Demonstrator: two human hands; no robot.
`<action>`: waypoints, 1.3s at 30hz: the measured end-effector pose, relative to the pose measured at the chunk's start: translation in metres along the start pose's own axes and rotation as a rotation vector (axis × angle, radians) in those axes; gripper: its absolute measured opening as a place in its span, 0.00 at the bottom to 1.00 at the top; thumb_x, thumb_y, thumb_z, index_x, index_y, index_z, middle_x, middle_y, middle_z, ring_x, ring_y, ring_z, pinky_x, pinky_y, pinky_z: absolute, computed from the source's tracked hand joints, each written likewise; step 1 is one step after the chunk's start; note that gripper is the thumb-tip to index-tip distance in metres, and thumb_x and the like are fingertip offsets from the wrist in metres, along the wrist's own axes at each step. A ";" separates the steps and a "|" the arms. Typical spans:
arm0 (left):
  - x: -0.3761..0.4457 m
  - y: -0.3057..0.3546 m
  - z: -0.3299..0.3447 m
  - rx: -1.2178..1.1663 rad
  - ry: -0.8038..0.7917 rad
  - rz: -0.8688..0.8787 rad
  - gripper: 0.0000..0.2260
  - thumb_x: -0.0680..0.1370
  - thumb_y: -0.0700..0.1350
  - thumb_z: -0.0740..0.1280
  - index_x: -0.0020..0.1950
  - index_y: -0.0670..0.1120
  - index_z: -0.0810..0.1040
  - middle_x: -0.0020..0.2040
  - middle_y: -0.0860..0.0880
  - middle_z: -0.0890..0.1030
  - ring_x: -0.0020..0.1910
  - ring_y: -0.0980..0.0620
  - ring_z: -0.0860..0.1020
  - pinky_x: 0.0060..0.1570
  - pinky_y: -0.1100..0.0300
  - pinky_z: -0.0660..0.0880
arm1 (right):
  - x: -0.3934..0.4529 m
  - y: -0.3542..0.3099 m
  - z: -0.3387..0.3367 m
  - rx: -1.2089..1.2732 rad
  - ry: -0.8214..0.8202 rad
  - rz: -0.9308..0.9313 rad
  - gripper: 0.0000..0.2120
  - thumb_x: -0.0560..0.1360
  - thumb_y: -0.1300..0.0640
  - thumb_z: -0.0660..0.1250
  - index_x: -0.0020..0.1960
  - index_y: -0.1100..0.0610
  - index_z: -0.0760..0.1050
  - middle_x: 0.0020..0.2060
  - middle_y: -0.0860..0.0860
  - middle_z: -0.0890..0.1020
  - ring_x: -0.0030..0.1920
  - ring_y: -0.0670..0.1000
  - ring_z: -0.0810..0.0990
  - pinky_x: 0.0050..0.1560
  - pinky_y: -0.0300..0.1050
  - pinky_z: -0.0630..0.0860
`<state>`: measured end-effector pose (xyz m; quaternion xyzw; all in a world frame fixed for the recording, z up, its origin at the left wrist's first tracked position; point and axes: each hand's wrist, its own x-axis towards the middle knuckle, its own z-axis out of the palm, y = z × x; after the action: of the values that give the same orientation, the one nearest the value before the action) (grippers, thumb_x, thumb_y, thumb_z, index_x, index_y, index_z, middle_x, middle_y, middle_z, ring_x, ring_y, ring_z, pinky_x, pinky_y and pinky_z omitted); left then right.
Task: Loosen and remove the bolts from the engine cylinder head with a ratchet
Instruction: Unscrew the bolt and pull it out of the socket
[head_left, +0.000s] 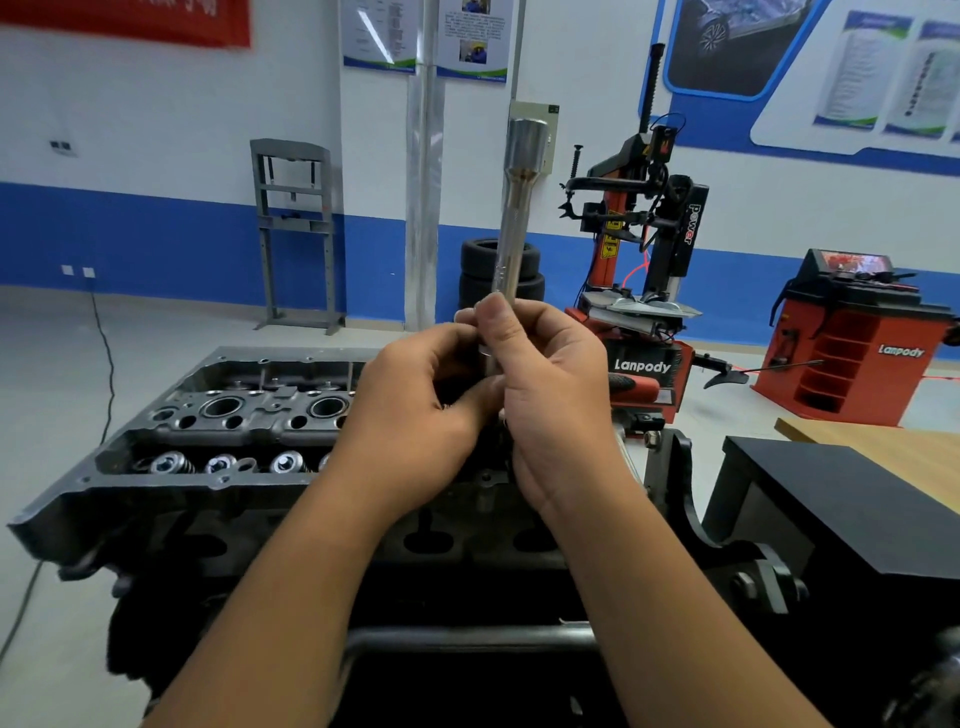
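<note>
While both hands (488, 384) pinch an upright extension bar (514, 234), cylinder head (234, 415) below, possibly a bolt hidden, workshop floor (47, 364).

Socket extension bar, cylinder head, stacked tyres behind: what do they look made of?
Extension bar: looks like polished or chromed steel, bright with mirror-like streaks. Cylinder head: probably cast metal, dull grey with a matte surface and machined bright rings. Tyres: black rubber, matte, ribbed tread.
</note>
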<state>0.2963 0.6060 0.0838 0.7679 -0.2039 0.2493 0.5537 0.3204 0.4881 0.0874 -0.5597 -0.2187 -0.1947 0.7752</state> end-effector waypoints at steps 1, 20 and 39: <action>0.000 0.000 -0.001 -0.033 -0.033 -0.010 0.15 0.79 0.38 0.73 0.62 0.53 0.82 0.51 0.58 0.87 0.52 0.63 0.84 0.51 0.66 0.81 | 0.000 0.000 0.000 0.005 -0.013 0.003 0.09 0.79 0.52 0.71 0.49 0.58 0.83 0.44 0.54 0.87 0.47 0.52 0.87 0.50 0.48 0.84; -0.001 -0.001 0.002 -0.052 0.110 -0.014 0.14 0.72 0.38 0.80 0.54 0.50 0.84 0.46 0.56 0.87 0.46 0.61 0.86 0.49 0.62 0.83 | -0.002 -0.001 0.003 0.028 0.033 0.002 0.11 0.75 0.53 0.75 0.52 0.57 0.79 0.49 0.60 0.86 0.49 0.56 0.87 0.52 0.54 0.85; -0.002 0.006 0.000 -0.050 0.020 0.000 0.19 0.75 0.33 0.75 0.56 0.56 0.81 0.48 0.60 0.86 0.47 0.65 0.84 0.46 0.72 0.78 | 0.000 0.000 0.000 0.039 -0.013 -0.001 0.07 0.80 0.53 0.69 0.50 0.56 0.82 0.45 0.54 0.86 0.47 0.52 0.87 0.47 0.45 0.83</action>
<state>0.2912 0.6046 0.0869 0.7512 -0.2044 0.2519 0.5749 0.3202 0.4884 0.0873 -0.5458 -0.2274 -0.1872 0.7844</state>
